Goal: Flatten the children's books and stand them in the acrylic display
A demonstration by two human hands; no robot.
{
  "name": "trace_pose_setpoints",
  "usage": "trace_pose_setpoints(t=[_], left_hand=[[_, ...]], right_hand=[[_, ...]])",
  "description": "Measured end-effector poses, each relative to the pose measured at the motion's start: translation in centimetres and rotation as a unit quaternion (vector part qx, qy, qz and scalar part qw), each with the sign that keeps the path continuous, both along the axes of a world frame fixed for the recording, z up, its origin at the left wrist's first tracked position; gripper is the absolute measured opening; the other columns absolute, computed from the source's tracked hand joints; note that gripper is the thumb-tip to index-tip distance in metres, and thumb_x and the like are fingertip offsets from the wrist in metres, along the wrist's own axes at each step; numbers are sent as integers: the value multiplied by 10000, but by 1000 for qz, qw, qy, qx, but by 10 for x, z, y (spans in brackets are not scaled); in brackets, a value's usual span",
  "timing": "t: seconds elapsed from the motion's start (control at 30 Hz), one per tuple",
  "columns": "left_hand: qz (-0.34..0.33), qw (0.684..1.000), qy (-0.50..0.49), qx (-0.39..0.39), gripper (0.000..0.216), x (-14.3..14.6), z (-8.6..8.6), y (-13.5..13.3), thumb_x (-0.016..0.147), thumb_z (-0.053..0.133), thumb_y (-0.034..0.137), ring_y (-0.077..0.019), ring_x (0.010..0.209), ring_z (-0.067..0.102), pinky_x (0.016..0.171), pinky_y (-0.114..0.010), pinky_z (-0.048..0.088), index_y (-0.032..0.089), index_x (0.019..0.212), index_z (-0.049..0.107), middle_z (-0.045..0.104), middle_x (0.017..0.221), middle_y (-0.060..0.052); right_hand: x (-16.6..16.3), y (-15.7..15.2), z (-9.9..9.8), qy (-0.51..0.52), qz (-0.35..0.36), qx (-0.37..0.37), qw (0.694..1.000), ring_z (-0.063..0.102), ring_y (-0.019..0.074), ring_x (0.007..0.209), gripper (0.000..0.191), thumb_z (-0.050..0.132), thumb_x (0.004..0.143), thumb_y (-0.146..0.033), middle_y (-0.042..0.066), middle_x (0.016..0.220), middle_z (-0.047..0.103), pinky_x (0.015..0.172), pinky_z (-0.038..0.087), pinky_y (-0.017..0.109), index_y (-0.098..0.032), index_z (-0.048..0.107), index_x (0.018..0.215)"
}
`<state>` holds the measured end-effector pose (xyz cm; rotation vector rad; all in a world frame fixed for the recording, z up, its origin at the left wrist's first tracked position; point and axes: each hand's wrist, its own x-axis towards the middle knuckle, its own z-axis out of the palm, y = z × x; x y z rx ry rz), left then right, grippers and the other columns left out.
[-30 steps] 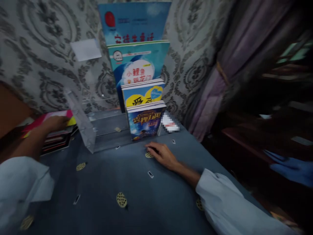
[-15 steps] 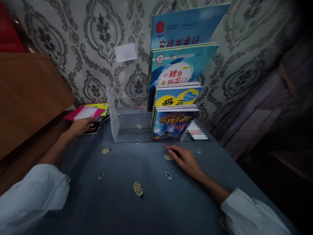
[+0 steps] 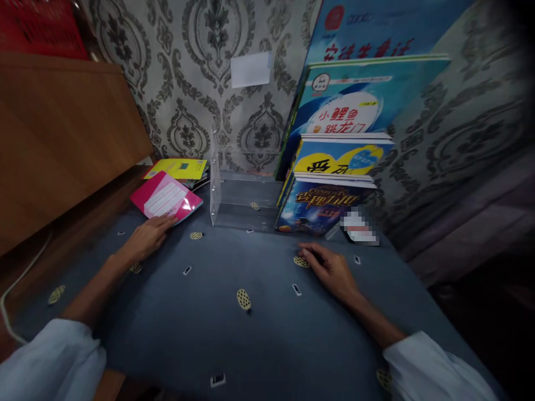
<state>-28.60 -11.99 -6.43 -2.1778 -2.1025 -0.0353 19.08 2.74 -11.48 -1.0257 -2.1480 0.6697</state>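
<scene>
My left hand [image 3: 149, 238] has its fingers closed on the near edge of a pink book [image 3: 166, 196] with a pale printed panel. The book is tilted, in front of a small pile topped by a yellow book [image 3: 175, 168]. My right hand [image 3: 330, 270] rests on the dark tablecloth, loosely curved, thumb and fingers apart, with nothing in it. Just beyond it, several books stand in a clear acrylic rack [image 3: 214, 192], the front one a dark blue book [image 3: 320, 205]. Behind that are a yellow-and-blue book [image 3: 334, 157] and taller teal books [image 3: 401, 89].
A dark object [image 3: 360, 227] with a blurred-out top lies right of the rack. Patterned wallpaper [image 3: 217, 33] rises behind, with a white card [image 3: 251, 69] on it. A wooden cabinet [image 3: 62, 122] stands at left. A white cable [image 3: 20, 278] hangs by the table's left edge.
My left hand has drawn the pink book off the pile toward me, uncovering the yellow book. My right hand stays by the rack. The view has shifted left.
</scene>
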Motion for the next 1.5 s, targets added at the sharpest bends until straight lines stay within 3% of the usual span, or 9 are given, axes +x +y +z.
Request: trace_pose_setpoints(t=[0.17,0.3,0.43,0.53,0.6,0.7,1.1,1.3,1.5], left_hand=[[-49,998,-45,-14,525,39,-22,-74,974,333,194,-216,1444,442,1192,-435,378,243,1462,521,483,1555,-37],[-68,992,-102,-41,528,47,-19,-108,991,346,252,-233,1474,393,1205,-452,351,254,1504,471,423,1594,-40],[-39,981,-173,-79,577,18,-11,-89,995,350,492,-269,1471,392,1202,-474,334,254,1510,454,437,1588,-48],[131,982,-134,-30,762,-7,-15,-52,970,269,619,-327,1513,295,1208,-506,290,111,1519,418,367,1616,-154],[277,957,-83,-9,784,-16,-22,-29,972,273,598,-406,1514,253,1170,-603,289,76,1555,335,288,1637,-212],[335,940,-58,-20,766,-17,-34,-10,985,274,565,-468,1496,251,1144,-648,276,67,1566,310,284,1624,-255],[224,974,-5,-42,734,-4,-55,-34,994,233,514,-397,1530,207,1190,-548,249,82,1586,279,289,1634,-217],[125,992,-24,-7,717,32,-62,-52,998,291,561,-413,1520,228,1168,-626,278,136,1573,341,294,1631,-205],[27,999,-36,-3,665,82,-59,-54,1021,320,561,-354,1544,174,1204,-588,251,204,1583,323,268,1654,-154]], right_hand=[[0,1,-3,-12,-8,0,1000,732,253,718,360,509,948,-475,70,854,790,578,536,333,-208,717,1071],[0,1,-5,-12,-11,1,1000,736,257,747,356,517,947,-477,70,869,792,609,546,339,-216,721,1079],[-1,1,-3,-11,-8,2,1000,734,257,745,334,524,941,-450,72,866,791,607,542,339,-215,721,1072],[-2,0,-2,-13,-7,5,1000,728,253,726,324,523,932,-430,75,864,791,597,531,337,-206,717,1063],[-2,0,-1,-12,-6,4,1000,732,255,748,319,519,931,-421,77,872,791,625,538,344,-201,711,1059],[-2,-1,-1,-12,-5,3,1000,735,254,770,305,517,931,-408,77,889,791,642,538,344,-203,708,1052],[-3,-1,-2,-13,9,31,999,711,228,757,277,506,940,-353,73,910,780,668,529,323,-202,715,1042],[-4,-3,0,-26,8,34,999,673,207,693,296,488,946,-346,69,898,777,663,517,315,-196,722,1049],[-4,-3,-1,-20,8,33,999,667,208,696,287,496,941,-335,60,866,770,687,520,321,-197,719,1056]])
